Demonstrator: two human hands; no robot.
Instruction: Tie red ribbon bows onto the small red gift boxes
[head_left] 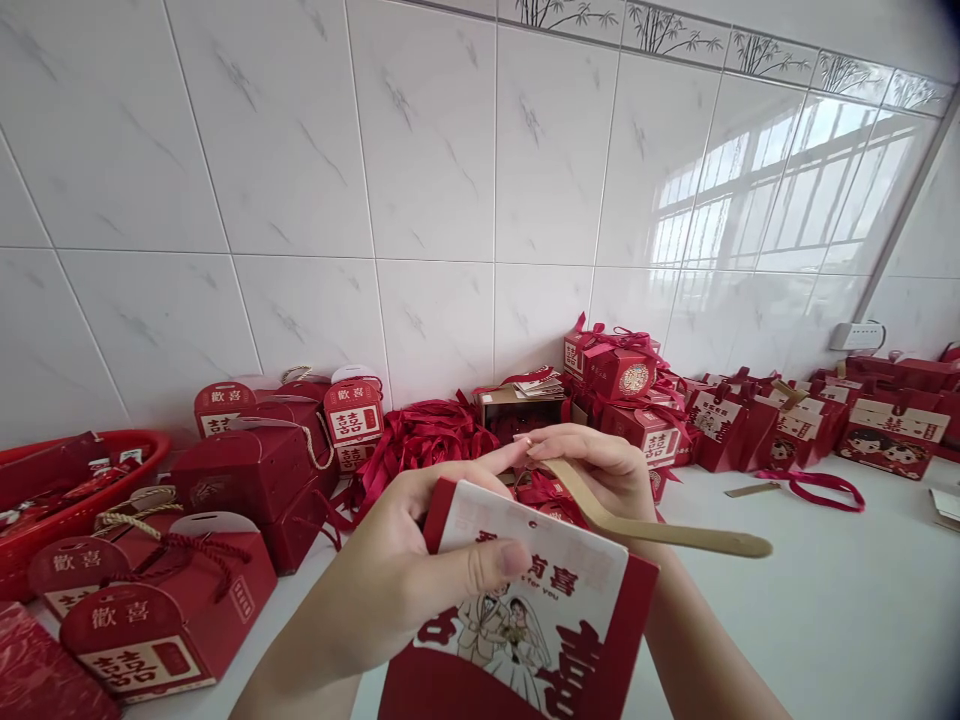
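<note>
My left hand (420,570) is closed on a red gift bag (517,620), its thumb pressed on the white front panel with a cartoon bridal couple and large red characters. The bag tilts toward me, and a small hole shows near the top edge of the panel. Behind the bag, my right hand (600,462) has its fingers bent toward the left fingertips. A gold ribbon (675,532) runs from under the right fingers, its loose end sticking out to the right. The bag's back and the ribbon's other end are hidden.
Left, several red boxes with cord handles (172,600) stand beside a red plastic basin (142,440). Behind my hands lie a heap of dark red ribbon (431,440) and ribbon-tied boxes (622,375). Finished-looking red bags (724,425) line the right; a red ribbon loop (825,490) lies on the white table (810,590).
</note>
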